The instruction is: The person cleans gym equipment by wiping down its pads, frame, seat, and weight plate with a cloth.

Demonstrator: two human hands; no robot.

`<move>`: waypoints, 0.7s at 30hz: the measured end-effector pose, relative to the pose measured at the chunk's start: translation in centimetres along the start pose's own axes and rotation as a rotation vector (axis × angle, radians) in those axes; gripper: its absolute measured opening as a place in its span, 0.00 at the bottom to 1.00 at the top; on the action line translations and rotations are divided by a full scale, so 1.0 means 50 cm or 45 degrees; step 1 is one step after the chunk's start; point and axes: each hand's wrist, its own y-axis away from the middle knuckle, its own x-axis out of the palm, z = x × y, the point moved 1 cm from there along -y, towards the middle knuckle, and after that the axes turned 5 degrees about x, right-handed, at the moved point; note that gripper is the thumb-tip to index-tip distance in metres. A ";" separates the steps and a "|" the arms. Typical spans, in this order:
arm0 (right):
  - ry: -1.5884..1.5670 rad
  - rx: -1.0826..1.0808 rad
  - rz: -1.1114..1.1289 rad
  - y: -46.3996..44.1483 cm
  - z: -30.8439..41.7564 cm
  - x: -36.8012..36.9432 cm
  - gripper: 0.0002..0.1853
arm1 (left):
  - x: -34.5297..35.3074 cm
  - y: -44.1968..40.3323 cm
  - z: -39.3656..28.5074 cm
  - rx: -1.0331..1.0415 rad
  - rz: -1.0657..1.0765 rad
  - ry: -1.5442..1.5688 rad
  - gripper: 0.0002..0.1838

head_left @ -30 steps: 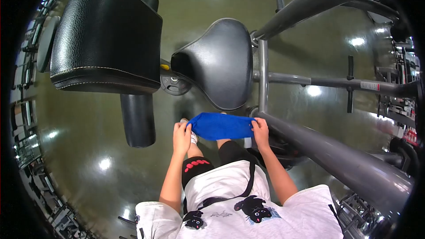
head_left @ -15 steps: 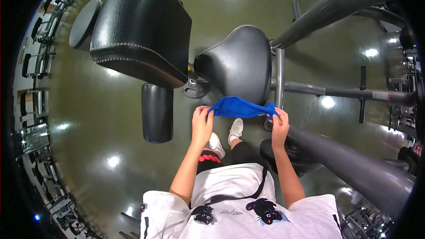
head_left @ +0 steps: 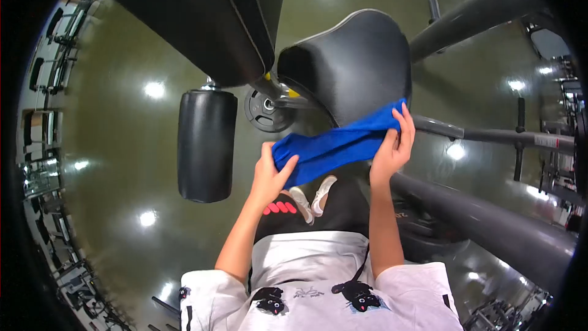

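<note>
Grips closed, the left hand [head_left: 268, 178] and right hand [head_left: 391, 155] held opposite ends of the blue cloth [head_left: 337, 148], its long axis slanting forward and rightward.

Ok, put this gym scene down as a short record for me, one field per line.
Held item: blue cloth, stretched out
Left hand: gripping one end of the cloth
Right hand: gripping the other end
Seat: black padded seat, partly hidden by the cloth
Pad: black cylinder, left of the hands
Footwear: white shoes
</note>
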 end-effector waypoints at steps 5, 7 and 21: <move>0.262 -0.167 0.140 -0.009 -0.014 0.043 0.16 | 0.168 -0.084 0.063 0.293 0.123 0.127 0.27; 0.356 -0.250 0.175 0.000 -0.024 0.050 0.16 | 0.216 -0.096 0.094 0.351 0.210 0.118 0.28; 0.141 -0.561 0.236 -0.005 -0.072 0.021 0.13 | 0.413 -0.108 0.324 0.535 0.408 0.913 0.13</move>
